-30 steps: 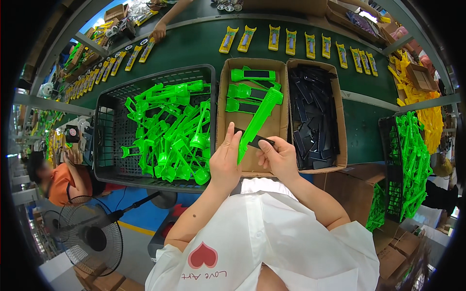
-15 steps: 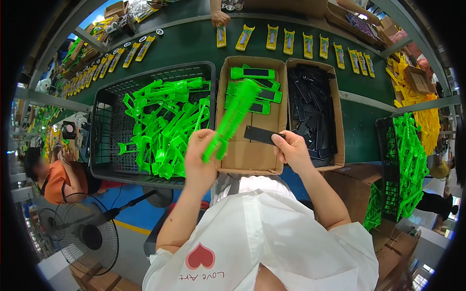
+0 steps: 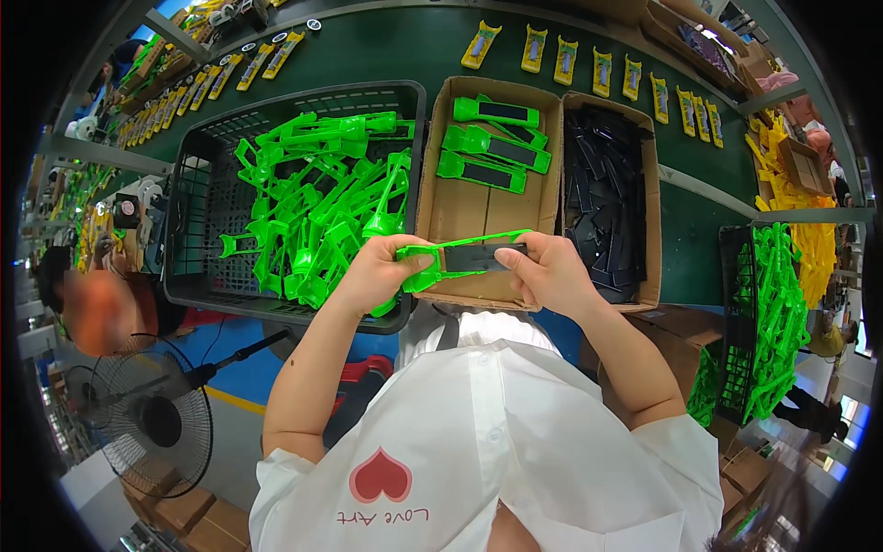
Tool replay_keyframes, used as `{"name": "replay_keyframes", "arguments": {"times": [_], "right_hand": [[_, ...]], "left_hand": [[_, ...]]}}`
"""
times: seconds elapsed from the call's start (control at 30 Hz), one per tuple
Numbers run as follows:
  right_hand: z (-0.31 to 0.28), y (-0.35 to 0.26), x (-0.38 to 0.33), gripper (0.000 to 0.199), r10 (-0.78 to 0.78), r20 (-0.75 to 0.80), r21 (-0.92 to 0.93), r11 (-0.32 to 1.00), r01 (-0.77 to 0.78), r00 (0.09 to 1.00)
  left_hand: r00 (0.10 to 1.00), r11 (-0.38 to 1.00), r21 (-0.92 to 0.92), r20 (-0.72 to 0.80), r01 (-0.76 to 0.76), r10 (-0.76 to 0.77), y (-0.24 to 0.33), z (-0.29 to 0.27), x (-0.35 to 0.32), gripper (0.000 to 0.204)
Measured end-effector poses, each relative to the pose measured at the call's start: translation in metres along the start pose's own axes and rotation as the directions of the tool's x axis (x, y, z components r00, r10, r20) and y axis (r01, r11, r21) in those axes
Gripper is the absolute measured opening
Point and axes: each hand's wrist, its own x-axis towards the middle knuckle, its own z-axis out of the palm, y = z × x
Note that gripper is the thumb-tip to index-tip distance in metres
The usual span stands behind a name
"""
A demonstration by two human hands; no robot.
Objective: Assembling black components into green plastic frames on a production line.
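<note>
In front of my chest, my left hand is closed round the wide end of a bright green plastic torch-shaped housing. A flat black rectangular plate lies lengthwise between the housing's two long side rails. My right hand pinches the plate's right end, thumb on top, at the rails' far ends; whether the plate is seated in the housing cannot be told. Both hands are over the near part of a cardboard box, where several green housings with black plates lie at the far end.
Left of the box stands a black plastic crate heaped with green housings. A second box to the right holds loose black plates. Yellow pieces line the green table behind. Another green-filled crate stands far right; a fan is lower left.
The green housing has come down from upright to level, and the black plate now lies between its rails. My hands are closer together. A co-worker's hand at the far table edge has gone from view.
</note>
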Motion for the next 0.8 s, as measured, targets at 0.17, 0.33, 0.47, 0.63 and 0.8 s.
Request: {"name": "replay_keyframes", "arguments": {"times": [0.17, 0.33, 0.47, 0.63, 0.8], "right_hand": [[-0.002, 0.001, -0.002, 0.019, 0.006, 0.056, 0.093, 0.996, -0.011, 0.998], [0.003, -0.005, 0.001, 0.021, 0.007, -0.054, -0.080, 0.997, -0.012, 0.999], [0.005, 0.001, 0.002, 0.022, 0.046, -0.101, -0.094, 0.994, -0.056, 0.994], [0.012, 0.016, 0.017, 0.030, -0.112, -0.159, -0.501, 0.865, 0.017, 0.981], [0.002, 0.021, 0.019, 0.049, -0.257, -0.361, -0.744, 0.659, -0.110, 0.897]], "left_hand": [[0.999, 0.998, -0.044, -0.036, -0.037, 0.036, -0.004, -0.001, 0.002, 0.016], [0.998, 0.998, -0.041, -0.025, -0.052, 0.051, -0.008, -0.001, 0.006, 0.016], [0.999, 0.997, -0.076, 0.031, -0.008, 0.010, -0.010, 0.000, 0.009, 0.017], [1.000, 0.994, -0.108, -0.012, -0.029, 0.028, -0.025, 0.002, 0.016, 0.016], [0.999, 0.998, -0.044, -0.004, -0.033, 0.033, -0.024, 0.004, 0.021, 0.016]]}}
